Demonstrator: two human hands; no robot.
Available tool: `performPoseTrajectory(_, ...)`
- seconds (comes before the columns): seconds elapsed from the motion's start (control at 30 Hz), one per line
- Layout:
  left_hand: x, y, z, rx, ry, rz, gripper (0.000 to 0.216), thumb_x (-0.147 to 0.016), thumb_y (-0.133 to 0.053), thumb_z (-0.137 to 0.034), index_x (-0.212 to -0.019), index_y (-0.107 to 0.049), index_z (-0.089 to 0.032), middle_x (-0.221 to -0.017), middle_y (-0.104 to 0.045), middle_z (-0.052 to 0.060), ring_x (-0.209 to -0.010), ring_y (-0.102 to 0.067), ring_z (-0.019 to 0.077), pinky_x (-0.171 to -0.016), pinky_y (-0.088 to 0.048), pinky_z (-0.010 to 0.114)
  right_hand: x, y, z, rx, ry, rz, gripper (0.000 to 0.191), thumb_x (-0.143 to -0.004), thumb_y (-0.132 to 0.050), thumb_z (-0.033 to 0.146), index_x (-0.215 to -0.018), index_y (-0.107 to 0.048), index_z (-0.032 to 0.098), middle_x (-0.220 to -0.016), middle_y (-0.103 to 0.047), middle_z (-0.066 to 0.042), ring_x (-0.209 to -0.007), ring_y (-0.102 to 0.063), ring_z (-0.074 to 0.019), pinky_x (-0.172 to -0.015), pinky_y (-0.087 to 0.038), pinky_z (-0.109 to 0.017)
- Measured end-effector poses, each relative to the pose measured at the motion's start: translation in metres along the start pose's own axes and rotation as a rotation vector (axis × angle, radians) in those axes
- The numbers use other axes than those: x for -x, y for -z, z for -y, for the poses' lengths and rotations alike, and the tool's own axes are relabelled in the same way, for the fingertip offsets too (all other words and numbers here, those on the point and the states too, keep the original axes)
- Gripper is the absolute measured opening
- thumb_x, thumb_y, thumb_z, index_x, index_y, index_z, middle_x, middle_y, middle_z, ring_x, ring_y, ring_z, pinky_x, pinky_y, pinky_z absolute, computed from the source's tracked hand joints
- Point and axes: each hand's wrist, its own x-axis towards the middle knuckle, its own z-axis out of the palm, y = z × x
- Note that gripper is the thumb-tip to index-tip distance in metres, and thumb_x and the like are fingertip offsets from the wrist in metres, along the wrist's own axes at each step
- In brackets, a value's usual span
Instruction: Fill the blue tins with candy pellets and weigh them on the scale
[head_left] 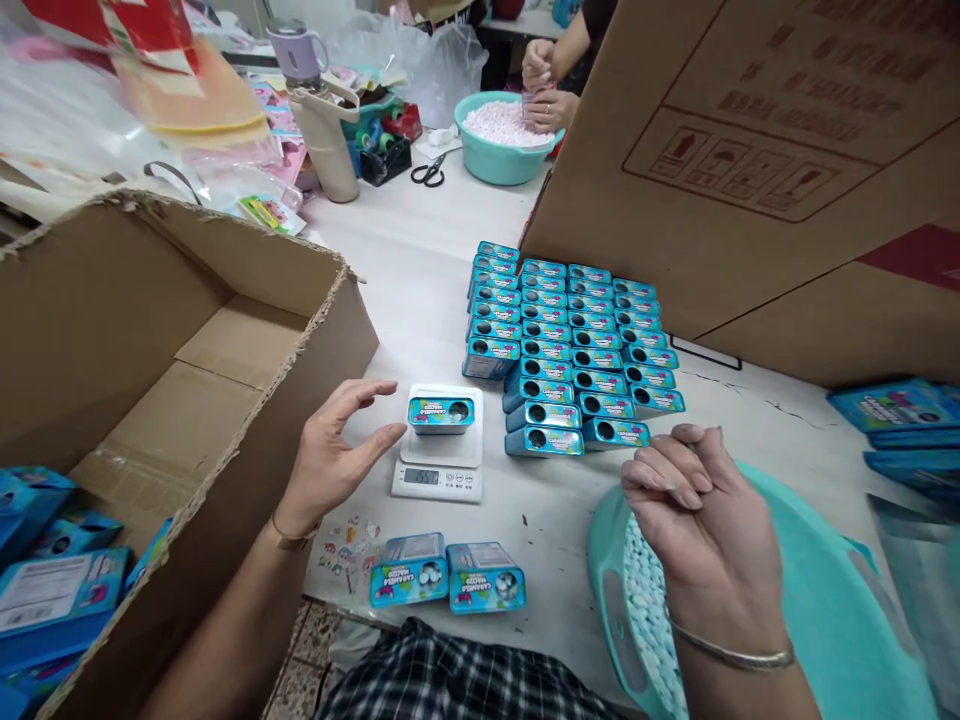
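Observation:
A blue tin (441, 412) with a dark round opening in its top stands on the white digital scale (472, 485). The scale's display is lit, but its digits are hard to read. Just left of the tin is my left hand (334, 455), thumb and fingers apart, not touching it. My right hand (701, 510) hangs palm up over the left side of a teal basin (817, 570) of pale round candies (649, 610). Its fingers are curled in, and whatever they may hold is hidden. Nearer me lie two blue tins (409, 575) with white candies showing through their openings.
Several rows of blue tins (547, 390) stand beyond the scale, against a large cardboard box (750, 250). At left, an open carton (300, 400) holds more blue tins. Across the table, a co-worker's hands (551, 105) are at another teal basin (502, 165). Scissors (429, 172) lie nearby.

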Motion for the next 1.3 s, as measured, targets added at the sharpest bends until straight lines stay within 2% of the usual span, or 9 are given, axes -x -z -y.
performPoseTrajectory(0.2,-0.007,-0.012,-0.004,-0.108,-0.063,0.129,0.045,-0.086,-0.073,-0.032,-0.128,-0.058,-0.024,-0.125,-0.062,0.006,-0.118,-0.058,0.0222,-0.105,-0.046,0.039,-0.005,-0.007,-0.016,0.042,-0.042,0.001,0.029,-0.105,-0.043,0.032,-0.082,-0.055,0.018,-0.052,-0.032,0.011,-0.039,-0.032,-0.0039,-0.047,-0.041,-0.017)
performPoseTrajectory(0.47,-0.011,-0.026,0.004,-0.189,-0.090,0.262,0.055,-0.086,-0.072,-0.033,-0.136,-0.050,-0.023,-0.131,-0.056,0.010,-0.125,-0.052,0.0259,-0.107,-0.044,0.044,-0.008,-0.043,-0.048,0.073,-0.170,0.032,0.032,-0.103,-0.046,0.037,-0.080,-0.055,0.017,-0.052,-0.028,0.012,-0.038,-0.028,-0.0034,-0.042,-0.035,-0.016)
performPoseTrajectory(0.6,-0.010,-0.033,0.018,-0.187,-0.073,0.233,0.056,-0.084,-0.073,-0.032,-0.134,-0.049,-0.021,-0.130,-0.057,0.011,-0.125,-0.053,0.0280,-0.107,-0.043,0.047,-0.011,-0.049,-0.062,0.101,-0.212,0.042,0.031,-0.099,-0.055,0.041,-0.078,-0.055,0.018,-0.055,-0.033,0.010,-0.042,-0.034,-0.0043,-0.041,-0.033,-0.015)
performPoseTrajectory(0.73,-0.008,-0.041,0.029,-0.071,0.009,0.200,0.042,-0.083,-0.073,-0.030,-0.120,-0.056,-0.020,-0.112,-0.065,0.007,-0.106,-0.062,0.0244,-0.094,-0.050,0.041,-0.012,-0.040,-0.079,0.141,-0.239,0.000,0.027,-0.097,-0.058,0.038,-0.078,-0.057,0.019,-0.060,-0.046,0.007,-0.049,-0.046,-0.0059,-0.046,-0.042,-0.015)
performPoseTrajectory(0.8,-0.009,-0.037,0.019,-0.002,0.012,0.185,0.033,-0.084,-0.072,-0.029,-0.113,-0.060,-0.020,-0.103,-0.064,0.005,-0.097,-0.063,0.0213,-0.087,-0.051,0.035,-0.010,-0.032,-0.087,0.151,-0.251,-0.066,0.022,-0.097,-0.057,0.033,-0.080,-0.060,0.018,-0.066,-0.055,0.003,-0.056,-0.055,-0.0081,-0.055,-0.051,-0.018)
performPoseTrajectory(0.9,-0.011,-0.022,-0.019,0.020,-0.069,0.160,0.025,-0.087,-0.069,-0.025,-0.111,-0.064,-0.021,-0.102,-0.061,0.005,-0.094,-0.062,0.0187,-0.082,-0.052,0.030,-0.006,-0.023,-0.098,0.142,-0.307,-0.151,0.019,-0.098,-0.054,0.026,-0.084,-0.062,0.018,-0.073,-0.063,-0.001,-0.067,-0.065,-0.0119,-0.070,-0.059,-0.026)
performPoseTrajectory(1.03,-0.015,-0.008,-0.068,-0.081,-0.244,0.198,0.037,-0.088,-0.065,-0.017,-0.124,-0.063,-0.027,-0.111,-0.060,0.005,-0.101,-0.061,0.0199,-0.088,-0.052,0.031,-0.003,-0.020,-0.110,0.093,-0.406,-0.075,0.023,-0.099,-0.049,0.027,-0.084,-0.064,0.018,-0.078,-0.068,-0.004,-0.071,-0.068,-0.0154,-0.074,-0.060,-0.032)
performPoseTrajectory(1.17,-0.019,-0.018,-0.066,-0.168,-0.305,0.352,0.045,-0.088,-0.058,-0.010,-0.129,-0.062,-0.028,-0.111,-0.060,0.006,-0.102,-0.061,0.0210,-0.090,-0.052,0.034,-0.005,-0.025,-0.115,0.069,-0.392,-0.018,0.025,-0.100,-0.049,0.028,-0.085,-0.065,0.017,-0.080,-0.070,-0.004,-0.068,-0.066,-0.0151,-0.069,-0.060,-0.031)
performPoseTrajectory(1.3,-0.018,-0.022,-0.052,-0.096,-0.271,0.337,0.044,-0.090,-0.060,-0.014,-0.131,-0.059,-0.030,-0.112,-0.058,0.006,-0.102,-0.060,0.0202,-0.090,-0.052,0.033,-0.008,-0.027,-0.111,0.066,-0.338,-0.038,0.021,-0.097,-0.053,0.024,-0.082,-0.066,0.016,-0.084,-0.072,-0.005,-0.074,-0.068,-0.0161,-0.072,-0.060,-0.031)
